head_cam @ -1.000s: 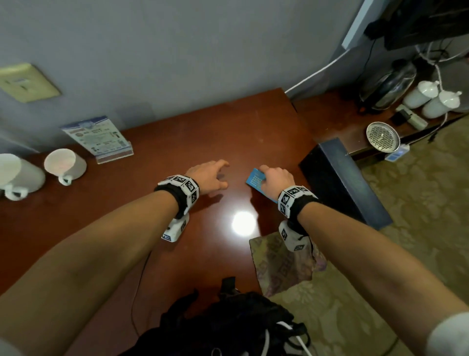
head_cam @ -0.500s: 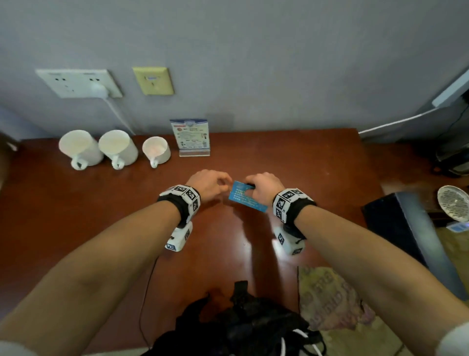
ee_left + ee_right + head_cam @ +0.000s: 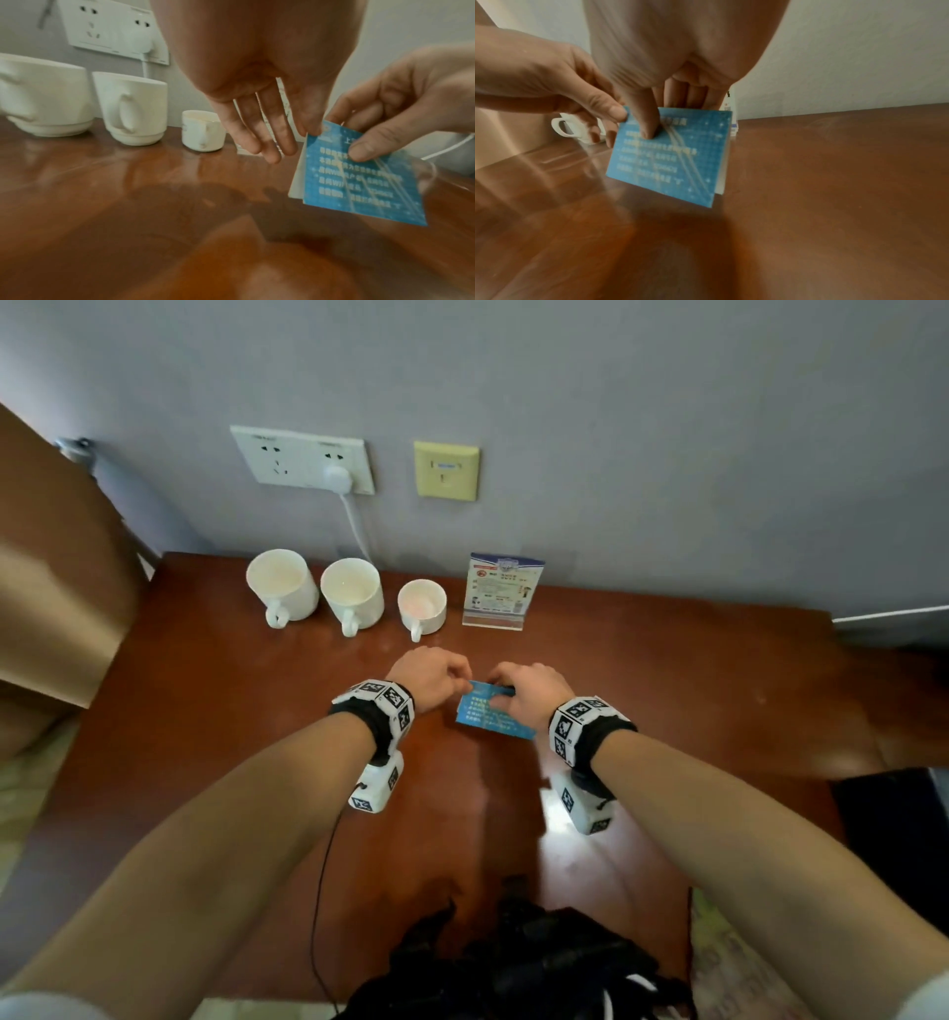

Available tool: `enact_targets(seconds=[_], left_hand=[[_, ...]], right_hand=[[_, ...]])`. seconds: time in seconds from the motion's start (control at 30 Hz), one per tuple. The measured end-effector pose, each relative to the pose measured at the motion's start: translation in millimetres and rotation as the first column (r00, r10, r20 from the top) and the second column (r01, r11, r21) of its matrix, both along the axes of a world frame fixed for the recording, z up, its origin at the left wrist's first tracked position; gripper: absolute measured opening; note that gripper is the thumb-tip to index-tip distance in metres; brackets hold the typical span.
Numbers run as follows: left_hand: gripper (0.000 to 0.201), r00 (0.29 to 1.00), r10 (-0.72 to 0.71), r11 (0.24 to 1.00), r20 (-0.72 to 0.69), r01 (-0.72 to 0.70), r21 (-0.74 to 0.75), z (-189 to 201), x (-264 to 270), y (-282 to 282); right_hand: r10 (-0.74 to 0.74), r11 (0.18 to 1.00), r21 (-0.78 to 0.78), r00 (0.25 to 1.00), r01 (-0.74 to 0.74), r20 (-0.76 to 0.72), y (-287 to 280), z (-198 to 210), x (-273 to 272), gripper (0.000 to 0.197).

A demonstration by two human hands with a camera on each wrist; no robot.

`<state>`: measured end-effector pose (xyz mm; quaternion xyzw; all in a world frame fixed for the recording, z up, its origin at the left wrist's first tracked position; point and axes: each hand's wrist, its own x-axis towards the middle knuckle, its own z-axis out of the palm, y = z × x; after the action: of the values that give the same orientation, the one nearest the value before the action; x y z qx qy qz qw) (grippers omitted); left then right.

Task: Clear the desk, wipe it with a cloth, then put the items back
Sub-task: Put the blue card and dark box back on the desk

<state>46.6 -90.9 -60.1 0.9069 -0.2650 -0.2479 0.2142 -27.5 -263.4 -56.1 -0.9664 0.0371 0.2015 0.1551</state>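
Note:
A blue folded card (image 3: 488, 719) with pale print hangs just above the red-brown desk (image 3: 205, 737), near its middle. My right hand (image 3: 513, 690) pinches the card's top edge, thumb on the printed face (image 3: 670, 162) and fingers behind. My left hand (image 3: 459, 677) meets the card's upper left corner, its thumb on that corner and its fingers beside the edge (image 3: 282, 142). The card (image 3: 359, 182) stands tilted, and its white inner fold shows at one side.
Three white mugs (image 3: 281, 588) (image 3: 353, 595) (image 3: 422, 608) stand in a row by the wall, with a clear sign stand (image 3: 500, 588) to their right. A plug (image 3: 336, 477) sits in the wall socket. A black box (image 3: 893, 824) is at the right, black gear (image 3: 513, 963) at the near edge.
My right hand lifted the blue card off the desk and carried it left toward the middle. My left hand came over and took its corner. The head view turned left.

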Motion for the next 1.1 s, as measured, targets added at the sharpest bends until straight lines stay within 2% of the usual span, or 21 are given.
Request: enact_targets(seconds=[0.27, 0.43, 0.67, 0.97, 1.1], left_hand=[[0.015, 0.988, 0.144, 0.99, 0.05, -0.144, 0.0, -18.4, 32.3, 37.8], [0.017, 0.979, 0.201, 0.979, 0.035, -0.199, -0.052, -26.3, 46.1, 45.7], [0.017, 0.982, 0.176, 0.984, 0.071, -0.175, -0.02, -32.0, 57.2, 41.9], [0.02, 0.984, 0.138, 0.99, 0.11, -0.14, 0.015, -31.2, 56.4, 38.6], [0.023, 0.984, 0.136, 0.99, 0.112, -0.139, 0.023, -26.6, 53.9, 38.8]], right_hand=[[-0.111, 0.994, -0.025, 0.994, 0.11, -0.024, 2.4, -20.4, 28.2, 0.031], [-0.138, 0.99, 0.004, 0.99, 0.138, 0.043, 14.9, -19.3, 49.2, 0.029], [-0.132, 0.991, -0.006, 0.99, 0.133, 0.049, 18.2, -19.0, 58.7, 0.023], [-0.127, 0.992, -0.001, 0.992, 0.127, 0.024, 14.7, -21.8, 58.5, 0.025], [-0.117, 0.993, -0.011, 0.993, 0.117, 0.005, 13.2, -18.6, 56.0, 0.032]])
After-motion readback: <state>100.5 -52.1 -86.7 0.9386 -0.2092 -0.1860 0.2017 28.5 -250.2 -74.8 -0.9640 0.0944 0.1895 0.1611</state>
